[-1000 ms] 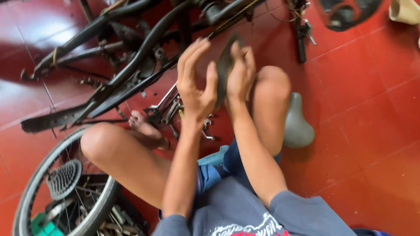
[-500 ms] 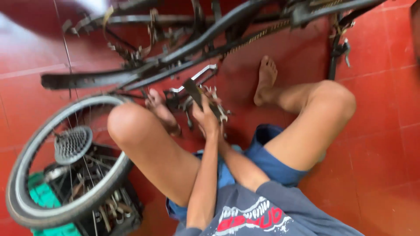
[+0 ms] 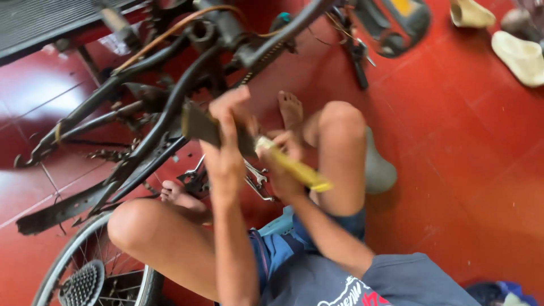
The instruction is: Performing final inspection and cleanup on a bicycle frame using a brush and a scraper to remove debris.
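I sit on a red tiled floor with knees bent beside an upturned black bicycle frame (image 3: pixel 170 107). My left hand (image 3: pixel 226 147) is raised in front of me and grips a dark flat metal part (image 3: pixel 198 126). My right hand (image 3: pixel 283 164) holds a tool with a yellow handle (image 3: pixel 297 170), its tip against the dark part. Both are blurred by motion. Several wrenches (image 3: pixel 255 181) lie on the floor between my legs.
A bicycle wheel with a sprocket cluster (image 3: pixel 85 277) lies at lower left. A grey saddle (image 3: pixel 377 167) rests behind my right knee. Pale sandals (image 3: pixel 518 54) lie at upper right. A black and yellow object (image 3: pixel 396 17) sits at the top.
Both hands have come up from the tools on the floor. My left hand now holds the dark part and my right the yellow-handled tool. The view has shifted.
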